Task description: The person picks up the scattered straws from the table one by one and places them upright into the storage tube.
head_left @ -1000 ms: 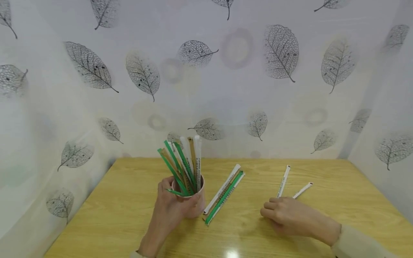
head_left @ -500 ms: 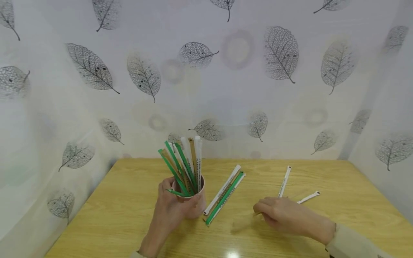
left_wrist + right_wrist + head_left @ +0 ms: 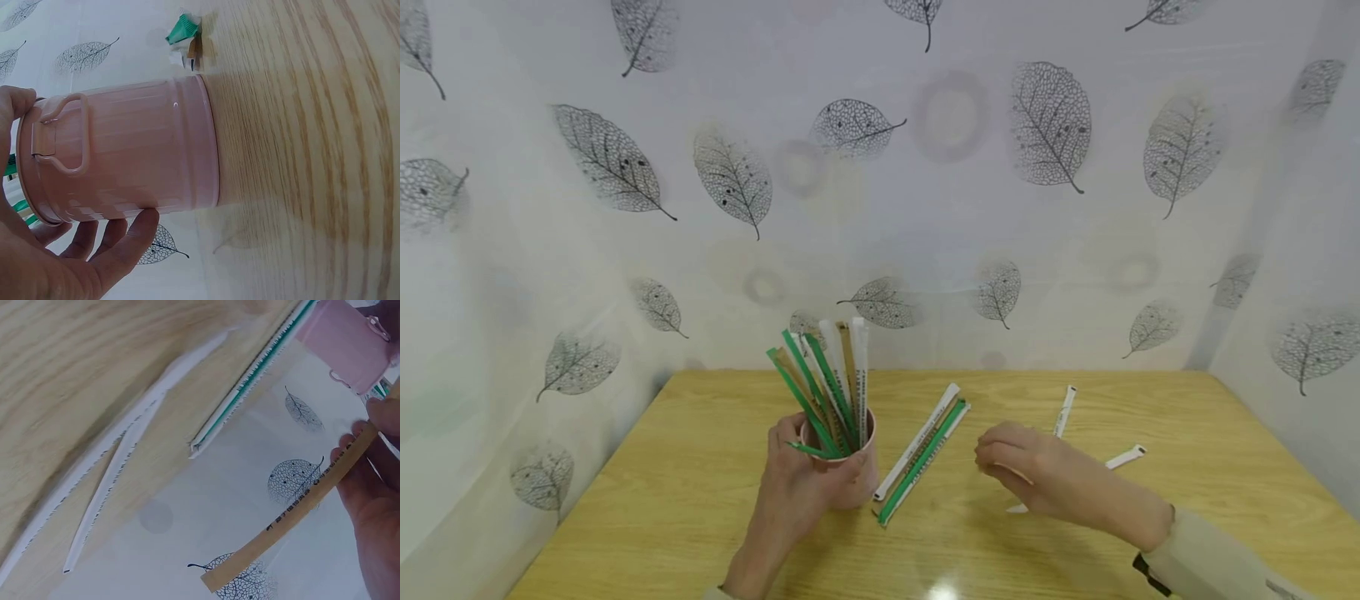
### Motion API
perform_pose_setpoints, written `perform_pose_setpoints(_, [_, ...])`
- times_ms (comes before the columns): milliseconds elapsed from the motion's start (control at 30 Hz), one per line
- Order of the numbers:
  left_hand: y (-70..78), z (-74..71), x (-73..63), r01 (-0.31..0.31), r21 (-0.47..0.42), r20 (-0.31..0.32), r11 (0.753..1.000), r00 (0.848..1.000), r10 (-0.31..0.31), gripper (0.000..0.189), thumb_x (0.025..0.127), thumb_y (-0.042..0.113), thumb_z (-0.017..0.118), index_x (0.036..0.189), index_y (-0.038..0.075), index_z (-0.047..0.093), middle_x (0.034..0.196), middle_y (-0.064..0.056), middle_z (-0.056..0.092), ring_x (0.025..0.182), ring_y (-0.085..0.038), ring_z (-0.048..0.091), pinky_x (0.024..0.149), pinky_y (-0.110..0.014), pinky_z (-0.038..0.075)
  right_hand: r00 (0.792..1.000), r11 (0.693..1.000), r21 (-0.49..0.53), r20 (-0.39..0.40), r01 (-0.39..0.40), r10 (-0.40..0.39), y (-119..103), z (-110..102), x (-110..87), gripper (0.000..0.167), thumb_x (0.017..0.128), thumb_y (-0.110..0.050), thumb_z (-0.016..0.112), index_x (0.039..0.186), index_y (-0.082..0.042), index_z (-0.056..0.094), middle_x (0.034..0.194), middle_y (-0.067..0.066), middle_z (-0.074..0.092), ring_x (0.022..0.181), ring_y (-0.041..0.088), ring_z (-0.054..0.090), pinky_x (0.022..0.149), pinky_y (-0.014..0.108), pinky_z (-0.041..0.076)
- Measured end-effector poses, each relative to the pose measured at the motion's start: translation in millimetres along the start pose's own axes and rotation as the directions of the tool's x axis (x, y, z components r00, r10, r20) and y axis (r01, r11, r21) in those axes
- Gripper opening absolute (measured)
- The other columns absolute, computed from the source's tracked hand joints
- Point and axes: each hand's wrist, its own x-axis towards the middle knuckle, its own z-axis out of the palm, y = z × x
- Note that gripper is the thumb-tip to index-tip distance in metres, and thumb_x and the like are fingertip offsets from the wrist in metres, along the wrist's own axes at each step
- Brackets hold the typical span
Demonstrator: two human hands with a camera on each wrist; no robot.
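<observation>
My left hand (image 3: 793,483) grips the small pink pail (image 3: 125,150), fingers on one side and thumb on the other near its rim. The pail stands upright on the table, filled with paper-wrapped straws (image 3: 831,375) in green, white and brown. In the right wrist view, my right hand (image 3: 1048,475) pinches a brown paper-wrapped straw (image 3: 287,512) near one end, above the table. That straw is mostly hidden in the head view. Two white wrapped straws (image 3: 1126,457) lie on the table under and behind this hand, partly covered by it.
Between the pail and my right hand, a row of white, brown and green wrapped straws (image 3: 917,442) lies slanted on the wooden table (image 3: 685,475). A pale leaf-print cloth (image 3: 925,208) hangs behind and at both sides.
My right hand has picked up the brown straw and risen slightly leftward from the table. One white straw has shifted a little to the right. The left hand and pail have stayed put.
</observation>
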Motion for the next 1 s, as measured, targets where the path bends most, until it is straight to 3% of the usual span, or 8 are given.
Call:
perform_pose_setpoints(167, [-0.2,0.9,0.0,-0.002,0.003,-0.008,1.0,1.0,0.002,0.088,0.077,0.06,0.083,0.137,0.012,0.04,0.141,-0.011,0.04,0.12,-0.025,0.053,0.098,-0.045,0.05,0.99,0.999,0.014,-0.137,0.044,-0.041,8.1,-0.8,10.3,0.019,0.107,-0.019,0.054,0.1,-0.009,0.069,0.099,0.0,0.064,0.085,0.009,0.06,0.077,0.013,0.05])
perform_pose_setpoints(267, [0.1,1.0,0.0,-0.002,0.0,-0.011,1.0,1.0,0.002,0.089,0.077,0.062,0.083,0.137,0.012,0.04,0.14,-0.011,0.041,0.12,-0.026,0.054,0.099,-0.046,0.05,0.981,0.998,0.07,-0.194,0.007,0.006,12.7,-3.0,16.0,0.016,0.105,-0.02,0.059,0.101,-0.01,0.071,0.096,0.001,0.068,0.086,0.011,0.065,0.079,0.015,0.053])
perform_pose_setpoints(367, [0.2,1.0,-0.1,0.001,-0.002,-0.011,1.0,1.0,-0.001,0.09,0.077,0.062,0.083,0.137,0.012,0.04,0.139,-0.011,0.041,0.121,-0.026,0.054,0.099,-0.047,0.05,0.962,0.979,0.198,-0.255,-0.044,0.095,17.0,-4.7,21.9,0.005,0.099,-0.009,0.068,0.102,-0.007,0.072,0.092,0.005,0.072,0.083,0.011,0.069,0.078,0.016,0.056])
perform_pose_setpoints(433, [0.4,0.9,-0.2,0.002,-0.002,-0.009,1.0,1.0,-0.002,0.089,0.077,0.062,0.083,0.137,0.013,0.04,0.139,-0.01,0.041,0.121,-0.026,0.054,0.099,-0.047,0.05,0.941,0.944,0.317,-0.282,-0.095,0.19,18.8,-5.5,26.7,0.013,0.092,0.005,0.071,0.101,-0.004,0.072,0.091,0.009,0.074,0.084,0.01,0.071,0.077,0.018,0.058])
perform_pose_setpoints(500, [0.4,1.0,-0.2,0.002,0.002,-0.009,1.0,1.0,-0.002,0.089,0.077,0.062,0.083,0.137,0.013,0.04,0.139,-0.01,0.041,0.121,-0.026,0.054,0.099,-0.046,0.05,0.912,0.885,0.44,-0.284,-0.151,0.296,19.5,-6.4,32.7,0.024,0.084,0.018,0.071,0.099,-0.001,0.072,0.092,0.01,0.073,0.086,0.008,0.072,0.078,0.019,0.059])
perform_pose_setpoints(633, [0.2,0.9,0.5,-0.006,0.007,-0.009,1.0,1.0,0.006,0.088,0.078,0.06,0.083,0.138,0.012,0.04,0.14,-0.01,0.041,0.122,-0.025,0.053,0.099,-0.046,0.049,0.84,0.775,0.579,-0.266,-0.253,0.474,18.5,-6.8,50.3,0.026,0.082,0.023,0.069,0.098,0.002,0.071,0.095,0.001,0.073,0.092,0.005,0.073,0.08,0.025,0.061])
perform_pose_setpoints(867, [-1.3,1.6,1.4,-0.025,0.003,-0.01,1.0,1.0,0.025,0.088,0.078,0.061,0.083,0.138,0.012,0.041,0.139,-0.009,0.042,0.123,-0.025,0.05,0.099,-0.046,0.05,0.763,0.7,0.673,-0.317,-0.236,0.563,16.6,-0.8,90.3,0.018,0.087,0.016,0.068,0.103,0.009,0.07,0.096,-0.004,0.073,0.092,0.008,0.073,0.085,0.03,0.061])
perform_pose_setpoints(1000, [-1.5,1.2,1.0,-0.034,0.004,-0.008,0.999,0.999,0.034,0.09,0.077,0.065,0.081,0.138,0.012,0.042,0.139,-0.008,0.042,0.125,-0.024,0.048,0.098,-0.046,0.05,0.716,0.64,0.734,-0.321,-0.225,0.62,14.1,2.3,114.2,0.018,0.089,0.012,0.069,0.107,0.013,0.066,0.099,-0.005,0.073,0.096,0.009,0.073,0.088,0.033,0.061])
